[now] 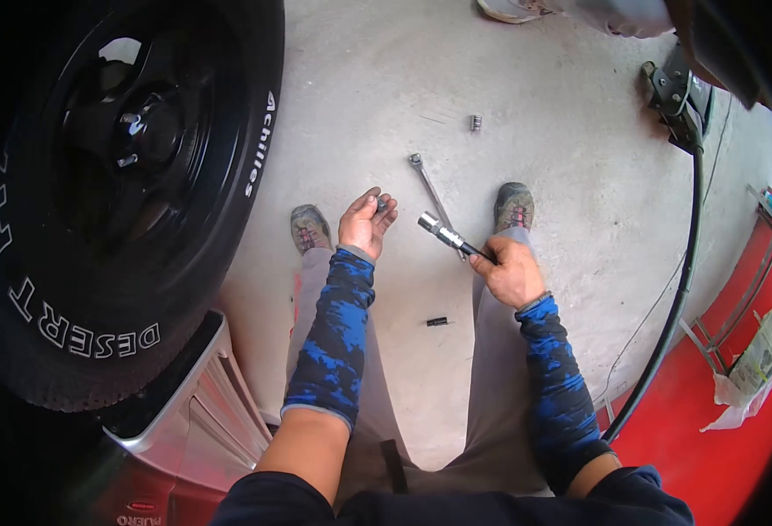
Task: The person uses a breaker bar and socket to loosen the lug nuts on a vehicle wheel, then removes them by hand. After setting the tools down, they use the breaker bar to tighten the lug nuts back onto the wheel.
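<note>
Concrete floor below — both hands raised, apart.

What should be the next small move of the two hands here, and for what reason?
Probably bring the small dark piece in the left hand to the metal end of the socket tool, to check if they fit: the right hand holds the tool with that end toward the left hand, with a gap between.

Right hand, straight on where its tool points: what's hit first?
The right hand, socket tool leading, would likely meet the left hand and the small dark part in its fingers; relative depth is unclear.
</note>
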A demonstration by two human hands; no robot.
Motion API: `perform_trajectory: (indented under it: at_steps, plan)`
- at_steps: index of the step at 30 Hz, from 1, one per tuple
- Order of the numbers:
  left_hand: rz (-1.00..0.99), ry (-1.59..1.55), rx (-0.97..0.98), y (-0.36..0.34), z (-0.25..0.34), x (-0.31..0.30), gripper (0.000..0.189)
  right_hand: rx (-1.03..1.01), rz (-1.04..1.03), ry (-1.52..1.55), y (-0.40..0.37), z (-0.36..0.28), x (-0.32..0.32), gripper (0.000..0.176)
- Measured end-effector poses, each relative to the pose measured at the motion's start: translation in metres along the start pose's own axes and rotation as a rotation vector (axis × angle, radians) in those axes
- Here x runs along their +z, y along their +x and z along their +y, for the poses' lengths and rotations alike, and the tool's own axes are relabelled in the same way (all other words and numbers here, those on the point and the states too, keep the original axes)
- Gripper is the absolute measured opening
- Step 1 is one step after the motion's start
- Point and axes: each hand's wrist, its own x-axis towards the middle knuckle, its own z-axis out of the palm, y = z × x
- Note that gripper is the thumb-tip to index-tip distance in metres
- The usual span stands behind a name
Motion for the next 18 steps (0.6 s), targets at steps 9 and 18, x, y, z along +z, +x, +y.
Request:
perform_trajectory:
  at_steps: [9,18]
  plan:
    - [-0.127,0.306,0.002,0.103,-0.005,0.12,0.036,0.018,-0.206,-0.166,-0.006,0.012,0.011,0.03]
    - [0.286,1.112,0.152,0.067,-0.008,-0.02,0.071,0.035,-0.211,-0.244,-0.001,0.017,0.011,0.03]
